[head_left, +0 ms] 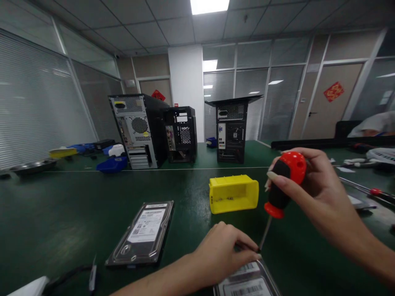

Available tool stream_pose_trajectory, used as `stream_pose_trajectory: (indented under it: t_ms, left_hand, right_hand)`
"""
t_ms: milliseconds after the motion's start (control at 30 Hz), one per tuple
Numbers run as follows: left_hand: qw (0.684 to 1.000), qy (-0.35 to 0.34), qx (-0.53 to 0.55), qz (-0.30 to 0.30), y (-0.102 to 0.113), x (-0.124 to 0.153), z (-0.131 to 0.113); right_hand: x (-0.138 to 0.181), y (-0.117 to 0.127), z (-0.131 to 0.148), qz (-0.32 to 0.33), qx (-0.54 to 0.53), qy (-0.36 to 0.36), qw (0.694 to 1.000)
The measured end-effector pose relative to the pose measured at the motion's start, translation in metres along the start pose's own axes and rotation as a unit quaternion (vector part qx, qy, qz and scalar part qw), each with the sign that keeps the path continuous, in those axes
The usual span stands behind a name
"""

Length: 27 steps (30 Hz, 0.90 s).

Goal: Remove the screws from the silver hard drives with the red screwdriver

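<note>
My right hand (311, 185) is closed round the red and black handle of a screwdriver (279, 185). Its thin metal shaft points down and slightly left, and the tip meets the fingertips of my left hand (226, 250). Those fingers are pinched together at the far end of a hard drive (249, 283), which is partly cut off by the bottom of the view. Whatever small thing lies between them at the tip is too hidden to name. A second hard drive (143, 234) lies label up on the green table, left of my left hand.
Beyond my hands, a yellow bin (234, 195) lies with its opening facing me, small dark bits inside. Computer cases (132, 131) stand at the back, one with a loose panel (234, 100) on top. Tools (370, 191) lie at right; a blue bin (112, 164) is back left.
</note>
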<state>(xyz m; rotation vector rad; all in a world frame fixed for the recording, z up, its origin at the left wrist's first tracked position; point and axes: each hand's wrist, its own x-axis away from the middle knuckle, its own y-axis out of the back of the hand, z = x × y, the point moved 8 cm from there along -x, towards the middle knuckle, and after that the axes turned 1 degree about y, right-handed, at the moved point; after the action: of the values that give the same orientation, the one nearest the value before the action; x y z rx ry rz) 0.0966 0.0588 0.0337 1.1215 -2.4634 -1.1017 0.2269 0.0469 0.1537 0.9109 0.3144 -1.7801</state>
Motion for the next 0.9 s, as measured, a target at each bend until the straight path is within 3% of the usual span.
stream_pose_trajectory:
  t_ms: [200, 633, 900]
  left_hand:
    - [1.0, 0.002, -0.005, 0.002, -0.001, 0.0, 0.002]
    - [0.999, 0.0, 0.031, 0.008, 0.001, 0.0, 0.004]
    - [0.995, 0.003, 0.086, 0.052, -0.001, 0.0, 0.012]
  right_hand:
    - [0.002, -0.005, -0.003, 0.038, 0.004, 0.007, 0.999]
    - [0.002, -0.005, 0.009, 0.029, -0.008, 0.03, 0.999]
    - [-0.009, -0.018, -0.005, 0.104, -0.064, 0.011, 0.993]
